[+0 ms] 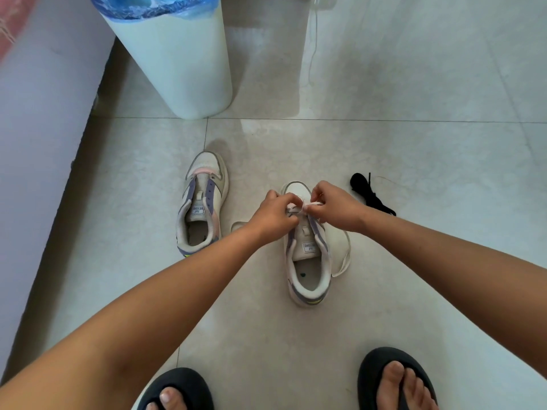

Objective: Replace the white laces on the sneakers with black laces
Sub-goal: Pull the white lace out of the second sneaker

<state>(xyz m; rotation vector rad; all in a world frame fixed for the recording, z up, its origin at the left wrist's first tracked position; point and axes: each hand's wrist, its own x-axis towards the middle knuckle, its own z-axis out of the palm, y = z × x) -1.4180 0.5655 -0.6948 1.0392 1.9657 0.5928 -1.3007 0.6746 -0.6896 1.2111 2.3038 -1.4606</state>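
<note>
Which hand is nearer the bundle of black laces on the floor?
Right. The right hand works at the near sneaker's toe, just beside the black laces; the left hand sits farther across.

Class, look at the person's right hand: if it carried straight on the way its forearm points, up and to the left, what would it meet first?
Most likely the left hand, just across the white lace that the right hand pinches; depth is hard to judge.

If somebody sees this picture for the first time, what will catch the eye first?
First, the two hands, left and right, meeting over the toe end of the near sneaker and pinching its white lace. Next, the second sneaker to the left, already without lace, and the black laces lying on the floor to the right.
</note>
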